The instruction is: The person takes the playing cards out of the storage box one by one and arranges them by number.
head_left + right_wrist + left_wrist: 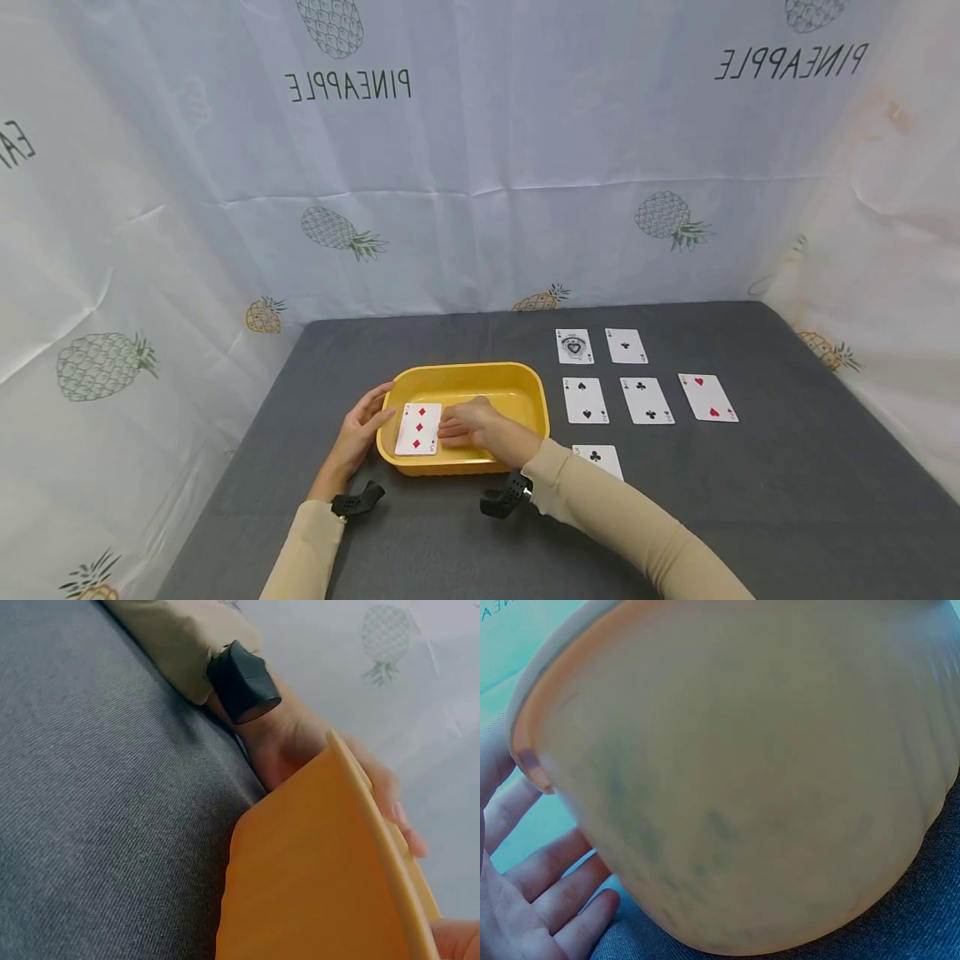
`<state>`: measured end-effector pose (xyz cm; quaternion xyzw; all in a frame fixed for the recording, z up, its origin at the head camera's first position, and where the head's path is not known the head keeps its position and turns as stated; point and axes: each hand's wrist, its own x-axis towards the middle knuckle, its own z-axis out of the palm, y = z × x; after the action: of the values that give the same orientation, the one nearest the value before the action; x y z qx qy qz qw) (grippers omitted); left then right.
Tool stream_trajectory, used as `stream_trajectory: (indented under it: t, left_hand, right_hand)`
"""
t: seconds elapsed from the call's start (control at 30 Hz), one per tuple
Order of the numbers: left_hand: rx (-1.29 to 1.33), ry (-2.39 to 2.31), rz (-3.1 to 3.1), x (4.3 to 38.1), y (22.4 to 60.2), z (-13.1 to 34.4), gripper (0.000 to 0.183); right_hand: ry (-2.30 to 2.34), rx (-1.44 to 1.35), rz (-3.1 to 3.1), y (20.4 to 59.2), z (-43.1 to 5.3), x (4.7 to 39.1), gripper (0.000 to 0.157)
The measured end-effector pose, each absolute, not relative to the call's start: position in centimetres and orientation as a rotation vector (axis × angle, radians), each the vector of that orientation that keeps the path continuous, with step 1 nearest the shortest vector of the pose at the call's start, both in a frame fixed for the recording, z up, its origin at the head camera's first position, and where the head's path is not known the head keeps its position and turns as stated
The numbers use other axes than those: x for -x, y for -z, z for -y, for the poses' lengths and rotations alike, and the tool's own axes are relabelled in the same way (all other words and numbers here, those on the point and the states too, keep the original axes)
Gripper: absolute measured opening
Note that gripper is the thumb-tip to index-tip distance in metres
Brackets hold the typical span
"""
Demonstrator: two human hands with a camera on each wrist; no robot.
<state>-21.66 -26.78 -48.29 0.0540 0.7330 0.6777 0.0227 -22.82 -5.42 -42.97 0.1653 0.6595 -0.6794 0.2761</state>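
Right sleeve (637, 525): beige, foremost!
Right hand (476, 423): at three of diamonds (417, 429) (grip? can't tell).
Left hand (362, 431): gripping yellow tub (472, 382)!

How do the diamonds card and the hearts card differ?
The diamonds card shows three large pips; the hearts card shows two. The diamonds card is inside the yellow tub, beside the right hand; the hearts card lies on the dark table. Both are white, face up, with red pips.
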Motion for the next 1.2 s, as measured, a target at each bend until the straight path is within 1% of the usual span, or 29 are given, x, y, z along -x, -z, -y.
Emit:
stream_trajectory:
  t: [0.27, 0.73, 1.2]
  left_hand:
    - [-0.165, -2.099, -2.262, 21.6, 48.2, 26.8, 0.053]
    - [-0.172, -2.085, -2.275, 21.6, 48.3, 26.8, 0.053]
    - [-0.176, -2.105, -2.258, 21.7, 48.4, 26.9, 0.053]
  right_hand:
    - [1.851, -0.449, -1.752, 43.3, 5.8, 23.3, 0.038]
    - [1.738, -0.404, -1.910, 43.4, 6.9, 23.6, 0.016]
    - [1.685, -0.376, -1.951, 43.5, 6.9, 23.7, 0.014]
